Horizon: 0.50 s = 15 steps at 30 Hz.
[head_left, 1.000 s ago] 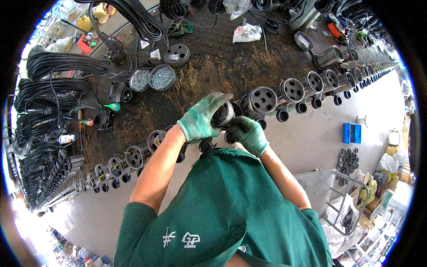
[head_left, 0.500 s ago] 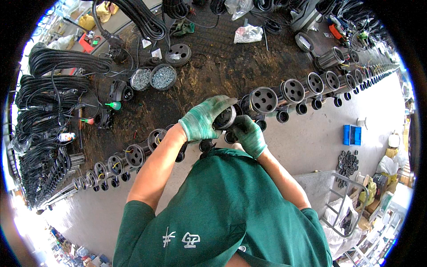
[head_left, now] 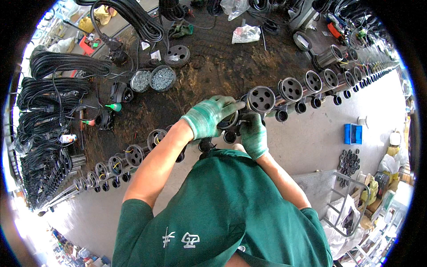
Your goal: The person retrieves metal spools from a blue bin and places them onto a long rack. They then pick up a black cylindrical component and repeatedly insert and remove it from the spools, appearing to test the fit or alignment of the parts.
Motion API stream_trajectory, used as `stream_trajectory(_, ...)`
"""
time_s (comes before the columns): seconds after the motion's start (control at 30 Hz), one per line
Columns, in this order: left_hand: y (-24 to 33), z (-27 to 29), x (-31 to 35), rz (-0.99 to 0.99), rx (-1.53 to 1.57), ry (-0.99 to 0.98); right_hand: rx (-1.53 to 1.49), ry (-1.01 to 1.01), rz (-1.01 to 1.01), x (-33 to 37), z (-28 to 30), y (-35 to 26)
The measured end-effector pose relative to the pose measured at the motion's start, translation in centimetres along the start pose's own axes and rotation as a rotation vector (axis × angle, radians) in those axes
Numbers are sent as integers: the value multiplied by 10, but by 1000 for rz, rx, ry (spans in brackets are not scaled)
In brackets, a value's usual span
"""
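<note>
My left hand (head_left: 207,118), in a green knit glove, curls over the open end of a metal tube (head_left: 230,121) with a dark inside, at the bench's near edge. My right hand (head_left: 254,133), gloved alike, presses against the right side of that tube end with fingers bent; what it pinches is hidden. Just right of the hands stands a tube with a black holed end disc (head_left: 261,99). A small black round cap (head_left: 230,136) hangs below the tube in my hands.
Similar tubes with holed discs (head_left: 291,90) line the bench edge both ways. Two round tins of small metal fasteners (head_left: 163,78) sit on the dark bench (head_left: 204,75). Coiled black cables (head_left: 66,64) lie at left. A blue bin (head_left: 352,134) and metal cart (head_left: 333,196) stand at right.
My left fingers have slid slightly right across the tube's top. My right hand has turned more upright and moved in against the tube, so less of its open end shows.
</note>
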<state>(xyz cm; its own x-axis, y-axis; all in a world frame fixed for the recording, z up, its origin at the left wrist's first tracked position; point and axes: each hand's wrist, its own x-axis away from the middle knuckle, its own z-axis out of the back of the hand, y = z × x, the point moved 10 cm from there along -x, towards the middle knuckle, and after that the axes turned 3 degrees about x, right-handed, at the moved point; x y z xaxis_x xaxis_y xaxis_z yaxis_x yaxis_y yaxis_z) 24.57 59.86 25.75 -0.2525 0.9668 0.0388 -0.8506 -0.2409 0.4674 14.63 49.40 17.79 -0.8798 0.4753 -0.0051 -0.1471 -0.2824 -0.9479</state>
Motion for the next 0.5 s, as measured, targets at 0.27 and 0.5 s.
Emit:
stream_trajectory(0.27,3,-14,-27,75,-214,-280,49,20,-8,-9,37,0)
stream_trajectory(0.5,9,-17,-32,124,-225,-378,95,18,-11,2,47,25)
